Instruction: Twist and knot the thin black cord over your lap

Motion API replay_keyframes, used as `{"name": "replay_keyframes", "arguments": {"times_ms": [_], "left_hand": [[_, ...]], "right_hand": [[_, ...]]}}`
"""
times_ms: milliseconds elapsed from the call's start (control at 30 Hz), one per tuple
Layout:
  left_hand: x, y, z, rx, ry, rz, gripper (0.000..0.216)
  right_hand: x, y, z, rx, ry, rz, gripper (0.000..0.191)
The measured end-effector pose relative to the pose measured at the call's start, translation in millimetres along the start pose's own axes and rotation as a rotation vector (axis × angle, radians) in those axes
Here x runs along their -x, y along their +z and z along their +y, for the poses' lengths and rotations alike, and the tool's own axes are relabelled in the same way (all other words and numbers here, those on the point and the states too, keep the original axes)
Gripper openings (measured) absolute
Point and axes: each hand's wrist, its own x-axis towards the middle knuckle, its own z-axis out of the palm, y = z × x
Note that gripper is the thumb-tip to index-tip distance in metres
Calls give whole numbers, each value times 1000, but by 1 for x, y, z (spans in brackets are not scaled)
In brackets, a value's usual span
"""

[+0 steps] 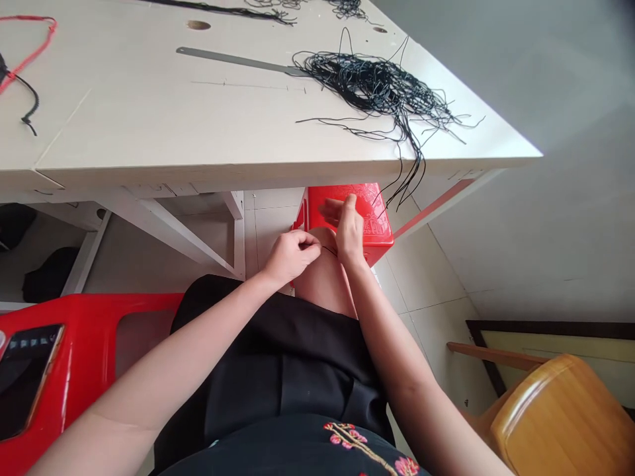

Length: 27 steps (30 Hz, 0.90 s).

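My left hand (296, 254) pinches the end of a thin black cord (329, 250) between thumb and fingertips, just above my bare knee (322, 281). The cord runs across the knee towards my right hand (348, 228). That hand is on edge at the far side of the knee, its fingers stretched out and slightly blurred. Where the cord passes by the right palm, it is hidden. A tangled bundle of black cords (377, 82) lies on the white table (149, 132) beyond, with several strands hanging over the front edge.
A steel ruler (233, 61) reaches under the bundle. Further cords (223, 9) lie at the back, a red cord (34, 53) at left. Below the table stands a red stool (381, 228). A phone (27, 377) rests on a red seat (89, 344); a wooden chair (565, 416) is at right.
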Motion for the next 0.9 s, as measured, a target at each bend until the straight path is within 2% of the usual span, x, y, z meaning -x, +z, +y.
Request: {"name": "replay_keyframes", "arguments": {"times_ms": [67, 100, 200, 267, 367, 533, 700, 900], "left_hand": [[8, -9, 7, 194, -118, 56, 15], [12, -14, 12, 278, -162, 78, 16], [28, -26, 27, 469, -237, 63, 18], [37, -30, 34, 542, -272, 5, 18], [49, -30, 39, 588, -301, -36, 18], [63, -29, 40, 641, -323, -37, 18], [77, -32, 42, 655, -377, -67, 17], [83, -34, 43, 713, -390, -86, 16]], "right_hand": [[28, -7, -14, -17, -125, 128, 35], [43, -8, -19, -15, -132, 130, 28], [83, -3, -24, -141, 32, -148, 18], [95, 6, -21, -297, 98, -209, 14], [96, 15, -18, -411, 97, -142, 15], [95, 16, -23, -350, 39, -106, 17], [101, 12, -33, -253, -35, -133, 20], [103, 9, -35, -291, -22, -154, 18]]}}
